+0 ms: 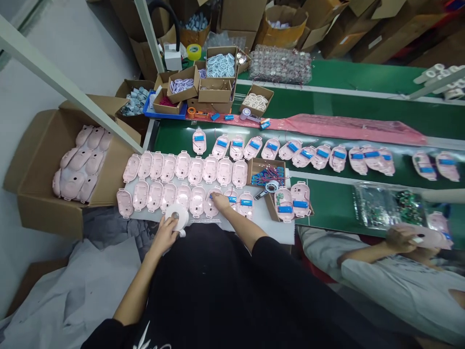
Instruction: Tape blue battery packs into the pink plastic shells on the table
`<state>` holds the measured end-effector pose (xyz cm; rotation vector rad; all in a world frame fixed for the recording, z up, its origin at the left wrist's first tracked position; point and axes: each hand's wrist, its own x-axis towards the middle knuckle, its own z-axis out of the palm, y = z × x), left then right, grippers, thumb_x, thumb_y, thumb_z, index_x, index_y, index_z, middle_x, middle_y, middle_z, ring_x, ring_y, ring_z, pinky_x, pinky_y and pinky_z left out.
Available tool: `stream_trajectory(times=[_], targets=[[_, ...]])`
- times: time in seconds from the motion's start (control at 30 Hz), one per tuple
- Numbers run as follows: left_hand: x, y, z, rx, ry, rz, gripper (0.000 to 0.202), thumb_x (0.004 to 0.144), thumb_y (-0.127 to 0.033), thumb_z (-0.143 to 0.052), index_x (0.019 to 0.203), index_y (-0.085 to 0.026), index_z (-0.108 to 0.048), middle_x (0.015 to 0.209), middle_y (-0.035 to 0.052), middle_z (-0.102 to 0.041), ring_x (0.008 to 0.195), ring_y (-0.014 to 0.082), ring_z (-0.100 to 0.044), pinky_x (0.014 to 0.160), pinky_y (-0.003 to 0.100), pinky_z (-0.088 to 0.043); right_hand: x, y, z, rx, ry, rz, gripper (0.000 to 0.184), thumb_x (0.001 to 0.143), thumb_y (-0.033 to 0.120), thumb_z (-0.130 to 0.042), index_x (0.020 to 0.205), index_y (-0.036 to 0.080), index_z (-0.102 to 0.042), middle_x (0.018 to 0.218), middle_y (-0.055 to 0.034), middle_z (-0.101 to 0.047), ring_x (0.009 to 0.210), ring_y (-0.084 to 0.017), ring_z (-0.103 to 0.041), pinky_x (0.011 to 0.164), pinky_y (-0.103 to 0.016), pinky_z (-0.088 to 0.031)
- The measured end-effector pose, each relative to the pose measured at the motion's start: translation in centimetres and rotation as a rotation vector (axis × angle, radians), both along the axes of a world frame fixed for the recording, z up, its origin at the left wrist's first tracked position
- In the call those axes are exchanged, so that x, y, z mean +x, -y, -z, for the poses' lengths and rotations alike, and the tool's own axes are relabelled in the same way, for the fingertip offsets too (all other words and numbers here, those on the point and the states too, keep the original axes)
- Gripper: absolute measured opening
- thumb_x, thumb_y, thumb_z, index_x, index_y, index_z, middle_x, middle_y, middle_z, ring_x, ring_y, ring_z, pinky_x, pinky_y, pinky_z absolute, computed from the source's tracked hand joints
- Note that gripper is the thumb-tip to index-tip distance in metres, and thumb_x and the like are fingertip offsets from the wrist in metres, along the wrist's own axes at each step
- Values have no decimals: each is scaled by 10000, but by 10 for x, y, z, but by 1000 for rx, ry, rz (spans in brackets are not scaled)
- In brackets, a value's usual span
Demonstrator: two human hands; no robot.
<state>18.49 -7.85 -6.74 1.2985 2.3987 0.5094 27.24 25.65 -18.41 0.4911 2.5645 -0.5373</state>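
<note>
My left hand (165,236) is closed around the edge of a white roll of tape (183,214), held over the front edge of the work mat. Farther right, my right hand (220,201) reaches down into a pink plastic shell (209,209) in the front row. Its fingers are closed at a small blue battery (211,197), which they mostly cover. Just right of that hand, two shells hold blue batteries (246,202) with thin wires. To the left, two rows of open pink shells (155,196) lie on the white mat, with no batteries visible in them.
A small carton of wired blue batteries (269,175) stands right of the rows. Battery-fitted shells (253,148) line the green conveyor (363,189). At left, a large carton (51,213) holds more shells. A co-worker's hand (399,238) holds a pink part at right.
</note>
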Motion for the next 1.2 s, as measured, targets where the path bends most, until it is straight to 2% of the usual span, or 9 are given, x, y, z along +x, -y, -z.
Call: stream_trajectory(times=[0.17, 0.33, 0.47, 0.67, 0.83, 0.97, 1.03, 1.1, 1.2], targets=[[-1, 1, -1, 9, -2, -1, 419, 852, -181, -554, 1261, -206, -641, 1250, 117, -685, 1277, 302, -606, 1268, 588, -291, 14, -28, 1, -68, -94, -164, 502, 982, 168, -615, 1480, 211, -569, 1522, -123, -583, 1418, -247, -522, 1168, -356, -378], [-2, -2, 1, 8, 7, -34, 404, 861, -230, -584, 1259, -210, -651, 1233, 110, -691, 1255, 305, -617, 1257, 591, -315, 19, -47, 6, -76, -120, -253, 486, 996, 221, -635, 1476, 280, -592, 1467, -87, -641, 1304, -268, -618, 1131, -388, -404], [1, -19, 3, 28, 19, -45, 411, 857, -258, -610, 1263, -225, -660, 1227, 98, -694, 1238, 304, -617, 1245, 583, -343, 24, -38, 13, -52, -156, -187, 460, 1028, 240, -563, 1483, 309, -584, 1513, -74, -603, 1321, -267, -596, 1172, -442, -364], [2, -38, 13, 50, 51, -40, 411, 867, -283, -612, 1270, -217, -660, 1204, 96, -684, 1225, 306, -608, 1264, 599, -302, 34, -2, 31, -5, -210, 23, 597, 987, 65, -420, 1530, 286, -532, 1610, -55, -495, 1446, -249, -463, 1250, -488, -242], [2, -66, 43, 12, 118, 6, 483, 850, -263, -597, 1326, -185, -624, 1294, 128, -667, 1340, 342, -547, 1250, 629, -326, 35, 4, 34, -43, -244, 93, 605, 974, 73, -435, 1556, 226, -492, 1632, -88, -460, 1484, -254, -418, 1258, -481, -222], [15, -108, 75, -37, 194, 183, 534, 858, -234, -589, 1388, -174, -568, 1447, 149, -606, 1518, 358, -370, 1218, 604, -392, 39, -32, 28, -145, -256, -49, 550, 1006, 147, -490, 1554, 196, -484, 1584, -111, -523, 1452, -241, -463, 1250, -442, -238], [26, -129, 90, -65, 233, 277, 510, 871, -233, -604, 1377, -176, -574, 1482, 147, -586, 1537, 342, -352, 1229, 561, -393, 40, -53, 27, -190, -223, -131, 511, 1020, 189, -522, 1530, 221, -514, 1543, -97, -571, 1409, -239, -511, 1232, -422, -263], [37, -145, 103, -86, 265, 348, 479, 872, -250, -642, 1344, -181, -599, 1475, 140, -597, 1535, 333, -364, 1265, 536, -340, 38, -69, 28, -222, -186, -190, 461, 1037, 248, -549, 1498, 256, -553, 1500, -80, -615, 1367, -239, -548, 1209, -402, -288], [47, -156, 117, -116, 290, 397, 477, 885, -301, -672, 1339, -171, -602, 1461, 159, -607, 1535, 361, -361, 1293, 598, -230, 32, -77, 29, -231, -152, -234, 430, 1038, 310, -587, 1468, 294, -584, 1464, -67, -646, 1335, -247, -562, 1188, -386, -297]])
